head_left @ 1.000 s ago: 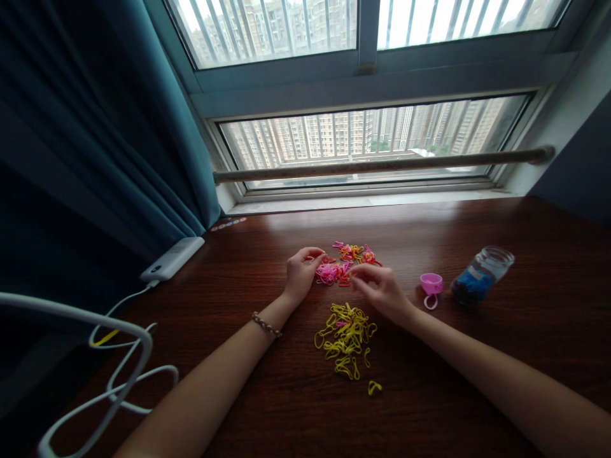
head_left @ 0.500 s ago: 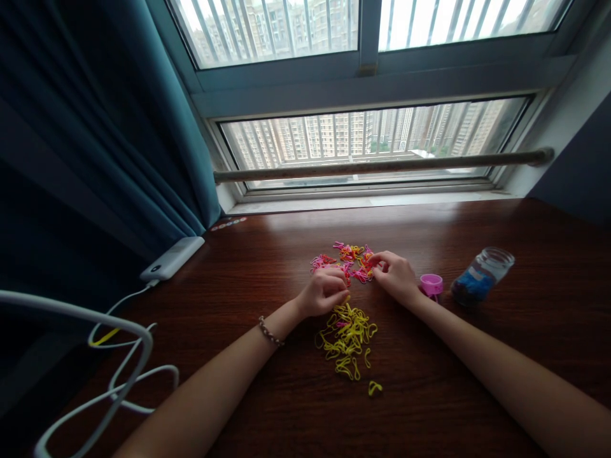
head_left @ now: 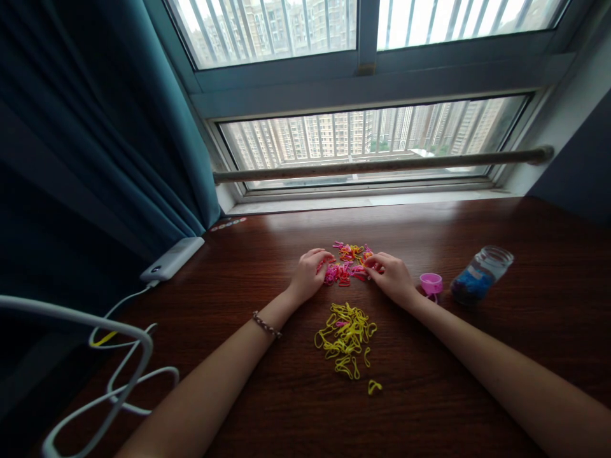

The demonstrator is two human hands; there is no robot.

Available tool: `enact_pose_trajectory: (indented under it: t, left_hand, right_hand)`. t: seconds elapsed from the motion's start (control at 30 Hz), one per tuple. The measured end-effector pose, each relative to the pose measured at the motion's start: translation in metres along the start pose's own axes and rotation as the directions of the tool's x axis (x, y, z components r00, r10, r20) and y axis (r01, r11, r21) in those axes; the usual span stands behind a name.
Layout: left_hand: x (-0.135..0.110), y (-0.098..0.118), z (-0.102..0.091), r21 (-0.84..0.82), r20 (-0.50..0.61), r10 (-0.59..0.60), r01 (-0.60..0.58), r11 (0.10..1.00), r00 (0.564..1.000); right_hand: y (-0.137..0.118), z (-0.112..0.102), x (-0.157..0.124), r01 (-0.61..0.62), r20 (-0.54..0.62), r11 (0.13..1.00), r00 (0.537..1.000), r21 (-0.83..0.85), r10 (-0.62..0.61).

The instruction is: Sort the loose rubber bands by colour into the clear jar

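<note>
A loose pile of pink, red and orange rubber bands (head_left: 344, 273) lies on the table between my two hands. My left hand (head_left: 310, 272) cups the left side of this pile, its fingers curved and apart, touching the bands. At the pile's right edge is my right hand (head_left: 389, 275), fingers bent and thumb apart from them, the tips among the bands. Nearer to me lies a heap of yellow rubber bands (head_left: 347, 337) with a pink one in it. One yellow band (head_left: 375, 387) sits apart, closer to the front.
Right of my right hand stand a pink plastic lid (head_left: 431, 284) and a tilted clear jar (head_left: 482, 277) with blue and dark contents. A white device (head_left: 172, 258) with a white cable (head_left: 128, 292) lies by the curtain (head_left: 181, 159) on the left. The window is behind the table.
My left hand has moved up and left from beside the yellow heap to the mixed pile's left side. The pile's left edge has shifted right. My right hand has moved slightly left.
</note>
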State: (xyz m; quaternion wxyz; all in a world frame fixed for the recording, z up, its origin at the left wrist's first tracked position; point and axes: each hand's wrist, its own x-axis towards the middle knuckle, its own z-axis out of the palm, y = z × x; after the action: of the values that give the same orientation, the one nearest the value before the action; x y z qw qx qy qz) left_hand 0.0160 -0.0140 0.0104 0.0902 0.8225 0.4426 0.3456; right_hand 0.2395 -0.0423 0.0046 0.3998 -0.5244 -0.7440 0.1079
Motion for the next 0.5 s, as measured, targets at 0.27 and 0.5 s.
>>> enact_pose_trajectory:
  t: [0.27,0.5]
  left_hand:
    - [-0.0025,0.0008,0.0034,0.078,0.209,0.009,-0.026,0.997,0.978]
    - [-0.002,0.0015,0.0034,0.012,0.161,-0.015,0.013,1.0,0.987]
  right_hand:
    - [0.0007,0.0001,0.001,-0.001,-0.136,0.99,0.991,0.141,0.02]
    - [-0.0021,-0.0035,-0.0003,-0.036,-0.133,0.989,0.99,0.142,0.055]
